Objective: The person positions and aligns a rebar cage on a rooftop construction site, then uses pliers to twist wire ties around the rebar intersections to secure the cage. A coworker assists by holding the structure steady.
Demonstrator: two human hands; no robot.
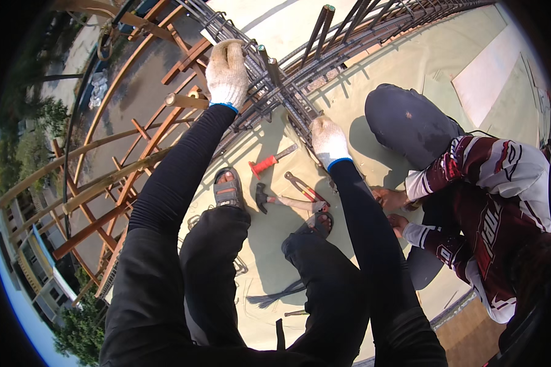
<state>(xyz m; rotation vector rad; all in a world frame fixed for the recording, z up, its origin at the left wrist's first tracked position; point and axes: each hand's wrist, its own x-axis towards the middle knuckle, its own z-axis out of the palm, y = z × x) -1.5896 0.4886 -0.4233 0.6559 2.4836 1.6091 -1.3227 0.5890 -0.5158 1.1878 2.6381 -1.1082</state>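
Steel bars (297, 110), crossing as a cage, lie ahead of us along the pale sheet (422, 61). We judge them heavy, stiff and rough; best hold: a plain stretch clear of the crossings. Left grip (226, 73): gloved, fingers curled at the cage's left side. Right grip (329, 137): gloved, bent at the nearer bars. Whether either closes on steel, we cannot tell. Nearer us: red-handled tool (264, 165), hammer (261, 198), pincers (303, 186). Right: co-worker (493, 202).
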